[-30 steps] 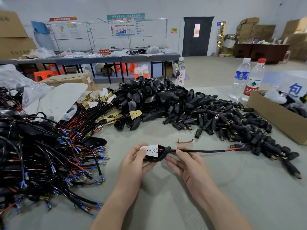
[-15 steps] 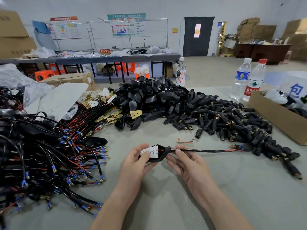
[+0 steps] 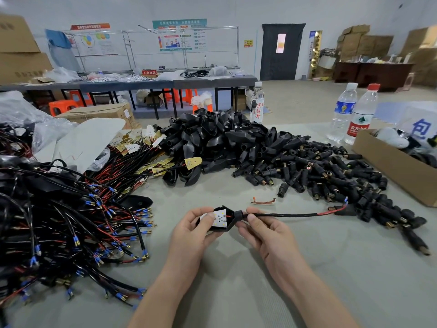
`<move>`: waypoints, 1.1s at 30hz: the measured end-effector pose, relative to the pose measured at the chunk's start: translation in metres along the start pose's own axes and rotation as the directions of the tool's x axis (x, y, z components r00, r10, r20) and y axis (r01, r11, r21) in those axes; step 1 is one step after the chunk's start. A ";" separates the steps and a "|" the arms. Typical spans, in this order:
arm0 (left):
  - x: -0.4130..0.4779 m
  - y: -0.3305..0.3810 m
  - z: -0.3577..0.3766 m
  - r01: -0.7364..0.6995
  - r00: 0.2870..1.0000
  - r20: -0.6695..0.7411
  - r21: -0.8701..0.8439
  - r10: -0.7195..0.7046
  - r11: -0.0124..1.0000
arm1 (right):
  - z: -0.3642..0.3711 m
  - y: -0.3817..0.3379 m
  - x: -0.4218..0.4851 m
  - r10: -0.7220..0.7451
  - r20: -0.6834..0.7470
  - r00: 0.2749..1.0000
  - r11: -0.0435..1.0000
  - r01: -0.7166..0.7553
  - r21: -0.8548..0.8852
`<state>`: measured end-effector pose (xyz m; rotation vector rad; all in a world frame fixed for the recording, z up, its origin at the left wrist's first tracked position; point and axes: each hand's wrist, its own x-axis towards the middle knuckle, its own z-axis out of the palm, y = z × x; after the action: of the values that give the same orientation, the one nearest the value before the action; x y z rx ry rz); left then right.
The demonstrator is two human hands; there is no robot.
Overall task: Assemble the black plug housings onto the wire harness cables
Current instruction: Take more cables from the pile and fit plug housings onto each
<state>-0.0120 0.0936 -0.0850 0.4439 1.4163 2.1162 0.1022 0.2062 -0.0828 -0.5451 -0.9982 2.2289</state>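
A black housing (image 3: 230, 224) with a small white board (image 3: 220, 218) seated inside sits between my hands just above the grey table. My left hand (image 3: 192, 233) grips the housing's left end, thumb pressing on the board. My right hand (image 3: 264, 229) pinches the housing's neck where the black cable (image 3: 286, 214) leaves it. The cable runs right to red wire ends (image 3: 331, 211) at the plug pile. A heap of empty black housings (image 3: 212, 140) lies behind. Finished harness cables (image 3: 59, 221) pile up on the left.
Small black barrel plugs (image 3: 326, 176) spread across the right. A cardboard box (image 3: 397, 166) stands at the right edge, two water bottles (image 3: 352, 114) behind it. Unfitted cables with boards (image 3: 142, 157) lie centre left. A copper strip (image 3: 263, 201) lies just beyond my hands.
The board has sunk further into the housing, and my left thumb has slid onto it. My right fingers have closed in on the housing's neck.
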 end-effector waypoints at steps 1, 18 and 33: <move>0.000 0.000 0.000 0.004 1.000 -0.001 0.001 -0.004 1.000 | 0.000 0.000 0.000 -0.001 -0.001 1.000 1.000 0.001 -0.002; 0.004 0.006 -0.002 0.118 0.992 -0.016 -0.134 -0.121 0.984 | 0.004 0.001 -0.004 0.014 0.030 0.999 1.000 -0.013 -0.007; 0.003 0.000 -0.001 0.051 0.998 -0.018 -0.118 -0.054 0.992 | 0.009 0.003 -0.008 0.072 0.048 0.996 0.997 -0.074 0.038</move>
<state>-0.0147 0.0950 -0.0852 0.3352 1.2929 2.1536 0.1017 0.1945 -0.0791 -0.5222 -0.9694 2.3307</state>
